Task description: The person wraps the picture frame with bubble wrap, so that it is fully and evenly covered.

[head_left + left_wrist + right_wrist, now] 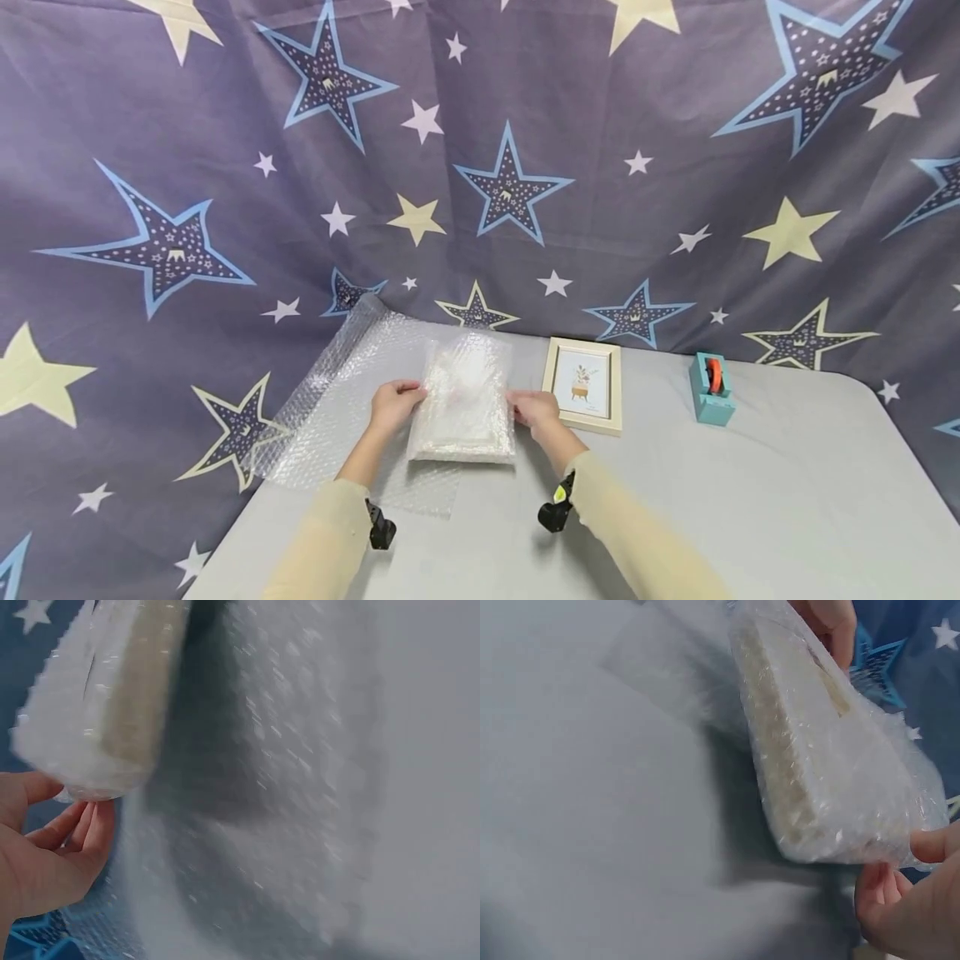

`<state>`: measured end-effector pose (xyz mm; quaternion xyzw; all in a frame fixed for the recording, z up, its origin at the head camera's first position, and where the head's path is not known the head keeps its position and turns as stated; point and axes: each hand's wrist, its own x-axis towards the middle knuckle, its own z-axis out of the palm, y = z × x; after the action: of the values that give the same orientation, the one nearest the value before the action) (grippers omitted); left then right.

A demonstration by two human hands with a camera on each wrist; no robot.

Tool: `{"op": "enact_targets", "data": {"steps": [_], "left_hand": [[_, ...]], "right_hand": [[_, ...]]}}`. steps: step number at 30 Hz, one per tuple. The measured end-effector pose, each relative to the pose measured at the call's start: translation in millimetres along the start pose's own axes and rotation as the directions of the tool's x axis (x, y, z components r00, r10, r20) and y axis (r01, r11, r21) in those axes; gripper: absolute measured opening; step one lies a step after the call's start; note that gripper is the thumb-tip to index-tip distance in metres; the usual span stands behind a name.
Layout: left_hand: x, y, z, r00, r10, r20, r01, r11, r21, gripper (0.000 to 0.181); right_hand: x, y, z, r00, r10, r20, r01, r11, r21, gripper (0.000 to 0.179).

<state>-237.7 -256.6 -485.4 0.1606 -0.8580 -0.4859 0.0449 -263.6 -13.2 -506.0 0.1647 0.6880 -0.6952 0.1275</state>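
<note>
Both hands hold a picture frame wrapped in bubble wrap (463, 408), raised over the table near its middle. My left hand (395, 406) pinches the left edge of the wrapped frame, thumb on top and fingers beneath, as the left wrist view shows. At the opposite edge my right hand (915, 900) grips it the same way, with the thumb on the upper face. Through the clear layers the light wooden side (780, 750) of the frame shows. Below and to the left, a loose sheet of bubble wrap (330, 417) spreads over the table.
The bubble wrap's rolled part (352, 321) lies toward the back left. Right of the wrapped frame lies an unwrapped picture frame (613, 392) with a plant print. Farther right stands a teal tape dispenser (711, 400) with an orange core. A star-patterned cloth (525, 267) hangs behind the grey table (795, 467).
</note>
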Motion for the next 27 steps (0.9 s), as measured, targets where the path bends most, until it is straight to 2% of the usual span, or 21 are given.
{"op": "enact_targets", "data": {"steps": [5,10,15,19,24,27], "left_hand": [[-6.5,26.5,14.7,1.0,0.02,0.013,-0.018,0.994,-0.107,0.033],[-19.3,50.5,43.4,0.997,0.033,0.076,-0.016,0.977,-0.213,0.032],[-32.4,70.7,78.8,0.987,0.04,0.158,0.011,0.95,-0.311,0.031],[-44.7,80.8,109.6,0.978,0.05,0.2,0.022,0.939,-0.342,0.03],[-63.0,90.8,151.8,0.967,0.057,0.249,0.036,0.934,-0.356,0.028],[-77.0,97.6,176.8,0.957,0.077,0.278,0.026,0.937,-0.348,0.024]], "right_hand": [[-6.4,-19.3,-31.0,0.999,0.023,0.041,-0.024,0.999,0.041,0.041],[-14.2,-30.5,-77.2,0.997,0.025,0.075,-0.033,0.994,0.103,0.04],[-26.5,-33.0,-129.9,0.993,0.022,0.118,-0.036,0.993,0.113,0.024],[-36.9,-25.2,-167.8,0.992,0.031,0.122,-0.044,0.994,0.102,0.006],[-46.7,-11.2,-215.4,0.99,0.063,0.126,-0.072,0.995,0.067,0.02],[-53.5,-2.1,-246.2,0.987,0.09,0.132,-0.092,0.996,0.006,0.018]]}}
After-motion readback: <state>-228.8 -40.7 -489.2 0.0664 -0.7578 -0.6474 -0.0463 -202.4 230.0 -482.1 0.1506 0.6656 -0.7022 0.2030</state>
